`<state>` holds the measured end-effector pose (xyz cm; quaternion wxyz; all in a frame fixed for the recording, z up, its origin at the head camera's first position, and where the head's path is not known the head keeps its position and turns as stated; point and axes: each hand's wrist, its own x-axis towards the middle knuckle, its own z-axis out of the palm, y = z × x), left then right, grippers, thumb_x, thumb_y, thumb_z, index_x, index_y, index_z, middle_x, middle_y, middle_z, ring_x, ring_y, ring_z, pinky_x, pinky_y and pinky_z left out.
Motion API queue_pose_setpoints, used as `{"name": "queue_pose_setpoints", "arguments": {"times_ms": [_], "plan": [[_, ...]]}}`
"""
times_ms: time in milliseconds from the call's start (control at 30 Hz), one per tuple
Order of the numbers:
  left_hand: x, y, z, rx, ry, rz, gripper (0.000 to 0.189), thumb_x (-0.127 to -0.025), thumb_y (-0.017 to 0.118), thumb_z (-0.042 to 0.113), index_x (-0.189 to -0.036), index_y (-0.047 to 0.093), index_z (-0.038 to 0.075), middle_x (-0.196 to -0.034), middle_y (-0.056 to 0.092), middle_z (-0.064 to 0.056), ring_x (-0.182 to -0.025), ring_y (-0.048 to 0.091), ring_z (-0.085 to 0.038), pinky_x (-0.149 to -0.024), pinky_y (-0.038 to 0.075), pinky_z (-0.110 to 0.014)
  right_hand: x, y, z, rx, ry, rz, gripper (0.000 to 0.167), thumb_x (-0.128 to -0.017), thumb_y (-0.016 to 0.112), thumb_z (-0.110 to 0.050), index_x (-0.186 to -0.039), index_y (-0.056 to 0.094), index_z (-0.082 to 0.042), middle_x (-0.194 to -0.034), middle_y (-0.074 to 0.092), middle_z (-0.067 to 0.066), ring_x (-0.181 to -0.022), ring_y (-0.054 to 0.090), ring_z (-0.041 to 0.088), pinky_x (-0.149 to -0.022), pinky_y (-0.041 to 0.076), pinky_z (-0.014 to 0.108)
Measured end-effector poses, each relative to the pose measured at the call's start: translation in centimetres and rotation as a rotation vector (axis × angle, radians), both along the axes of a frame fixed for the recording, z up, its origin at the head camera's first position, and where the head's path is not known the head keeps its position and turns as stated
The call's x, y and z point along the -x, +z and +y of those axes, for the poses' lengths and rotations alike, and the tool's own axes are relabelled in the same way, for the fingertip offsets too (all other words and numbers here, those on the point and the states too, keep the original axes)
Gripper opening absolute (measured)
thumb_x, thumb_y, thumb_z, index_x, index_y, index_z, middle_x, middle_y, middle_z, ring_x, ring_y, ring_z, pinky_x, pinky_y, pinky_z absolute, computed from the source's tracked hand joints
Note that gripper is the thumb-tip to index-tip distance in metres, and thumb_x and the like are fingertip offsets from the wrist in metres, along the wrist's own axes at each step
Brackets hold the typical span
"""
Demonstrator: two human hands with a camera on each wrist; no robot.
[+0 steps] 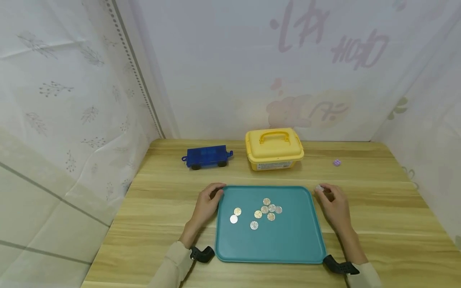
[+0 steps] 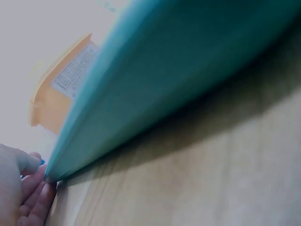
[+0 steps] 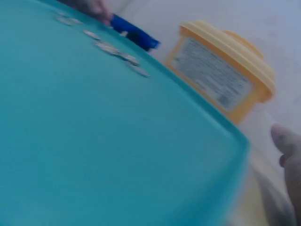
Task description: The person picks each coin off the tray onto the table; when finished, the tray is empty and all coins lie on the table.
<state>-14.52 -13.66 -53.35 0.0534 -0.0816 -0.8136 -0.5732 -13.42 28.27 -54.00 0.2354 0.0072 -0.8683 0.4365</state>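
Note:
A teal tray (image 1: 288,248) lies on the wooden table with several round, coin-like discs (image 1: 264,209), gold and silver coloured, scattered on it. My left hand (image 1: 207,205) holds the tray's far left corner, its bent fingers and thumb at the rim; the left wrist view shows the fingers (image 2: 37,202) against that corner. Just outside the tray's far right corner, my right hand (image 1: 335,205) pinches a small whitish piece (image 1: 319,188) between thumb and fingers. Its kind is too small to tell, and the right wrist view does not show it.
Behind the tray stands a yellow lidded box (image 1: 275,150) with a handle. A blue toy wagon (image 1: 207,156) sits to its left. On the right lies a small purple die (image 1: 336,163). Patterned cloth (image 1: 216,72) hangs behind the table's far edge.

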Motion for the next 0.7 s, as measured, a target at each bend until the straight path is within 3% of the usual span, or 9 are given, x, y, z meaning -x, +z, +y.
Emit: {"name": "queue_pose_setpoints", "arguments": {"times_ms": [233,500,700], "plan": [[0.2,0.0,-0.1,0.005,-0.029,0.029,0.032,-0.093,0.066,0.003,-0.124,0.069,0.011,-0.124,0.068,-0.005,-0.103,0.067,-0.022,-0.085,0.056,-0.023,2.0,0.3,1.9,-0.065,-0.023,0.034,0.023,-0.090,0.074,-0.015,-0.108,0.072,0.000,-0.098,0.070,0.013,-0.089,0.052,0.001,-0.077,0.042,0.014],[-0.3,0.5,-0.5,0.025,0.007,-0.002,0.032,-0.094,0.065,0.002,-0.124,0.069,0.012,-0.127,0.067,-0.004,-0.106,0.067,-0.023,-0.089,0.055,-0.024,4.3,-0.3,2.5,-0.214,0.055,0.015,0.030,-0.090,0.074,-0.018,-0.111,0.072,0.003,-0.100,0.068,0.020,-0.097,0.055,0.033,-0.080,0.039,0.040],[0.0,0.0,-0.1,0.042,0.015,-0.011,0.032,-0.093,0.067,0.003,-0.122,0.070,0.015,-0.124,0.069,-0.001,-0.104,0.066,-0.019,-0.089,0.055,-0.027,4.4,-0.6,3.0,-0.255,0.048,0.010,0.030,-0.091,0.073,-0.019,-0.110,0.072,0.004,-0.103,0.065,0.021,-0.098,0.053,0.037,-0.080,0.037,0.047]]}}
